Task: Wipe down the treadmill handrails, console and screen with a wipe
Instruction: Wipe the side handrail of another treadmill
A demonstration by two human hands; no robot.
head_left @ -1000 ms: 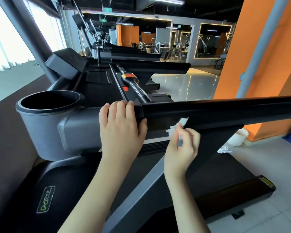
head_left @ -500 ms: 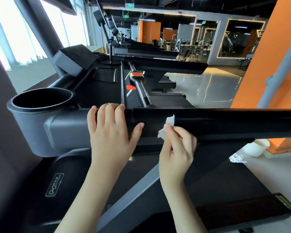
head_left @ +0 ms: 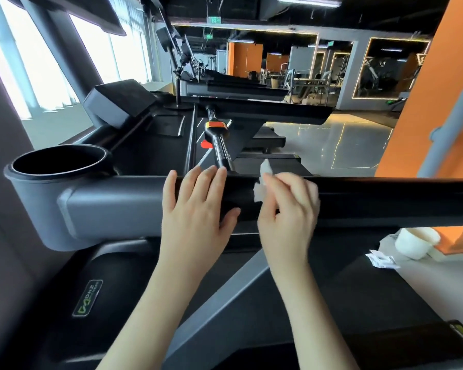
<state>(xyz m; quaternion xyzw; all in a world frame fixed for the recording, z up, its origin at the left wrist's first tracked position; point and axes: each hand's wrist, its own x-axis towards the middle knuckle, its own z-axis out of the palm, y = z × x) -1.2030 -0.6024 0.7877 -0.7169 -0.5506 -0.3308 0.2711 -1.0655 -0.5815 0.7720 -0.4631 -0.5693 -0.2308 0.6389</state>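
Nearby, one wipe (head_left: pixel 259 191), one handrail (head_left: pixel 385 200).

Handrail (head_left: pixel 385 198) runs off right edge; wipe (head_left: pixel 261 186) blurred.

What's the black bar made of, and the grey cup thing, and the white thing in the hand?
Black bar: probably plastic or coated metal, smooth, faintly shiny.
Grey cup holder: looks like moulded matte plastic, rounded edges.
White wipe: thin, crumpled, so soft paper or cloth.
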